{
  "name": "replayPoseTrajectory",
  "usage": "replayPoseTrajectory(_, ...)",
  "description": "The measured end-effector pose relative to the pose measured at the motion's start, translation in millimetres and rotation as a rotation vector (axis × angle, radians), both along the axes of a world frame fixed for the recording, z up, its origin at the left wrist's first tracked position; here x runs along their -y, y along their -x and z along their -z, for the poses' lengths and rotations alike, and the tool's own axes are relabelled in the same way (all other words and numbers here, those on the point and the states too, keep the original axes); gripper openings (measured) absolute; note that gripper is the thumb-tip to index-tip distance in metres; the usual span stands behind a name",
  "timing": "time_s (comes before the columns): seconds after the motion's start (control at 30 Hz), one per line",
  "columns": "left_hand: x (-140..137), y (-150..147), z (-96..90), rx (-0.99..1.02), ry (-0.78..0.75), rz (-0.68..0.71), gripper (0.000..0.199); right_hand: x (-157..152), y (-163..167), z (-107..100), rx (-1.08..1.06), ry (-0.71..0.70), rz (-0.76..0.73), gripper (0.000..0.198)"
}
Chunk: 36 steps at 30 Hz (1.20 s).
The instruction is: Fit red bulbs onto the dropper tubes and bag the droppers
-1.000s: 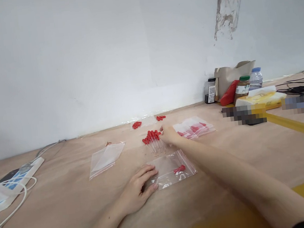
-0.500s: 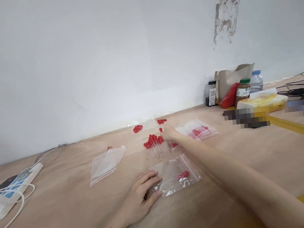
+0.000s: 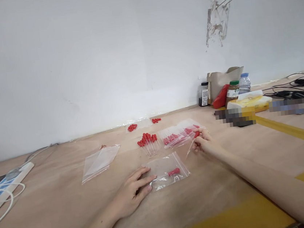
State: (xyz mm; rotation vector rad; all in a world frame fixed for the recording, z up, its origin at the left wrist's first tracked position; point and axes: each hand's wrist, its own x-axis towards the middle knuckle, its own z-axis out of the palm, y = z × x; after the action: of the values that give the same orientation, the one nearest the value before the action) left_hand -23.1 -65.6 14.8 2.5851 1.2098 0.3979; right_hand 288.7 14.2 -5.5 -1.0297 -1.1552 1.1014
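My left hand (image 3: 137,187) lies with fingers spread on the left end of a clear zip bag (image 3: 160,164). Inside that bag is a red-bulbed dropper (image 3: 174,172), its bulb towards the zip end. Pinched in my right hand (image 3: 203,143) is a glass dropper (image 3: 196,134) with a red bulb, its thin tip slanting down to the left beside the bag's opening. Beyond the bag, several loose droppers (image 3: 148,140) lie fanned out, red bulbs away from me. A stack of filled zip bags (image 3: 168,139) with red bulbs showing lies just left of my right hand.
Flat zip bags (image 3: 100,164) lie at left. Loose red bulbs (image 3: 132,128) sit on clear plastic near the wall. A power strip (image 3: 17,182) with white cables is far left. Bottles, including a green-lidded jar (image 3: 232,92), and a tissue pack (image 3: 249,103) stand at right.
My right hand has drawn back from the loose droppers towards the right and nearer to me, with one dropper in its fingers. My left hand stays on the bag.
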Motion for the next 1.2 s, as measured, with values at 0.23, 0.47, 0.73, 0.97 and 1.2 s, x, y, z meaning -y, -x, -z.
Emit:
replayPoseTrajectory(0.23, 0, 0, 0.0, -0.021, 0.008, -0.010, 0.034, 1, 12, 3, -0.010, -0.038, 0.025, 0.039)
replayPoseTrajectory(0.47, 0, 0, 0.6, -0.029, 0.007, -0.008, 0.034, 8, 20, 10, 0.016, -0.020, -0.076, 0.039)
replayPoseTrajectory(0.73, 1, 1, 1.9, -0.016, -0.002, -0.030, 0.039, 20, 1, -6, 0.399, -0.024, -0.483, 0.030)
replayPoseTrajectory(0.97, 2, 0, -0.5, -0.002, 0.004, -0.046, 0.042, 27, 10, -7, 0.636, -0.171, -0.500, 0.026)
replayPoseTrajectory(1.2, 1, -1, -0.4, -0.011, -0.001, -0.044, 0.041, 29, 25, -3, 0.589, -0.165, -0.451, 0.019)
